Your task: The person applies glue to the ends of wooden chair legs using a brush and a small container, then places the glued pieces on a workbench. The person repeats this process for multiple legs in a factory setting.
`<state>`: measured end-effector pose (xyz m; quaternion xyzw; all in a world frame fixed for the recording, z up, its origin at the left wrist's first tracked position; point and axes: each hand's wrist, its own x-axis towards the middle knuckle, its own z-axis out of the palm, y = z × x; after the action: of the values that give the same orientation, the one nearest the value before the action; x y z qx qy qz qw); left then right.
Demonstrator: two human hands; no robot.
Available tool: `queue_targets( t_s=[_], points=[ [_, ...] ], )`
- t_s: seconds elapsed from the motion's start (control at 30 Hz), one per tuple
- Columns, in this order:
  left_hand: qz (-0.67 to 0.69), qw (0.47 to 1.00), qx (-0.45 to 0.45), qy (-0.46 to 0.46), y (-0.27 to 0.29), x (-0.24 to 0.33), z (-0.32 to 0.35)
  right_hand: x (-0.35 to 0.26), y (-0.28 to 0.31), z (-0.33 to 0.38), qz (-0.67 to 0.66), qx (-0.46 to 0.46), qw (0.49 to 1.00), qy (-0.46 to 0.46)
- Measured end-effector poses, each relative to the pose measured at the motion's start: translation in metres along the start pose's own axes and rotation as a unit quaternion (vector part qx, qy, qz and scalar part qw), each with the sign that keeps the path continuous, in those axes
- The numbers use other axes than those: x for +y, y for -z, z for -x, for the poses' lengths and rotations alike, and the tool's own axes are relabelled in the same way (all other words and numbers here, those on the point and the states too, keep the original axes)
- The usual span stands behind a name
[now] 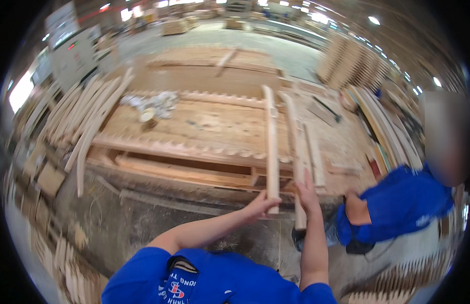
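My left hand [261, 204] grips the near end of a long curved wooden piece [271, 142] that lies across the notched wooden jig [184, 149]. My right hand [307, 195] rests with fingers stretched along a second curved wooden piece [296, 152], which lies just right of the first. A third, shorter wooden piece [314, 152] sits to the right of both. All three lie side by side, running away from me over the jig's toothed rails.
A stack of curved wooden pieces [85, 119] leans at the jig's left. A tape roll [148, 116] and crumpled scraps [161, 101] lie on the bench top. A person in blue [397, 205] crouches at my right. More stacked parts [354, 63] stand far right.
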<state>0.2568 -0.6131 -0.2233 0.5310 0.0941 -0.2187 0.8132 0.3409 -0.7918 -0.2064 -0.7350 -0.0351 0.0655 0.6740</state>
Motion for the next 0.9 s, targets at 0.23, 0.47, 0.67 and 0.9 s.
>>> queue_targets(
  t_s=[0.23,0.47,0.67,0.9],
  points=[
    [-0.147,0.989,0.022,-0.011,0.144,-0.037,0.090,-0.037,-0.018,0.022,0.421,0.041,0.868,0.259],
    [-0.230,0.732,0.588,-0.257,0.325,-0.003,0.272,-0.063,-0.211,0.082,-0.059,-0.104,0.973,0.198],
    [-0.442,0.526,0.682,-0.249,0.421,0.053,0.403,-0.008,-0.459,0.112,-0.101,-0.523,0.840,-0.105],
    [-0.608,0.452,0.641,-0.123,0.517,0.146,0.465,-0.013,-0.738,0.165,-0.121,-0.544,0.800,-0.224]
  ],
)
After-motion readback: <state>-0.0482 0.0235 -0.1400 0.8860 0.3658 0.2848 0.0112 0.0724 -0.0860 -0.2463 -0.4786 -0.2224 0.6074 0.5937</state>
